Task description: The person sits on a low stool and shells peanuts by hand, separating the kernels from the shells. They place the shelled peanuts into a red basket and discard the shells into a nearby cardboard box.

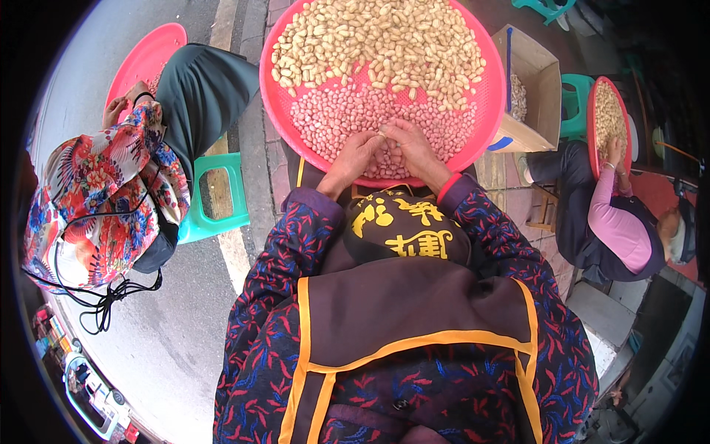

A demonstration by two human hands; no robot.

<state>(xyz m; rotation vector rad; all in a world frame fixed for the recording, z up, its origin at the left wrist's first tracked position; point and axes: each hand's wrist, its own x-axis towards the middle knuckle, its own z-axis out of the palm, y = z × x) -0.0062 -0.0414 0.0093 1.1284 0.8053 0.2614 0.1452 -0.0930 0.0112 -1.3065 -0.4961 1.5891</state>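
Observation:
A large pink round mesh tray [268, 119] lies in front of my body, over my lap. Unshelled peanuts [383, 39] fill its far half, and shelled pink-skinned peanut kernels [333, 114] cover the near half. Over the kernels, my left hand [353, 157] and my right hand [415, 149] meet with their fingertips together. Between them shows a small pale peanut pod [381, 134], pinched by both hands and mostly covered by the fingers. Some kernels show beneath the palms.
A cardboard box [535, 91] with peanut shells [518, 99] inside stands right of the tray. Left, a person [105, 200] sits by a green plastic stool [222, 194] with another pink tray [133, 66]. At right, a second person [618, 222] handles peanuts in a red tray [609, 119].

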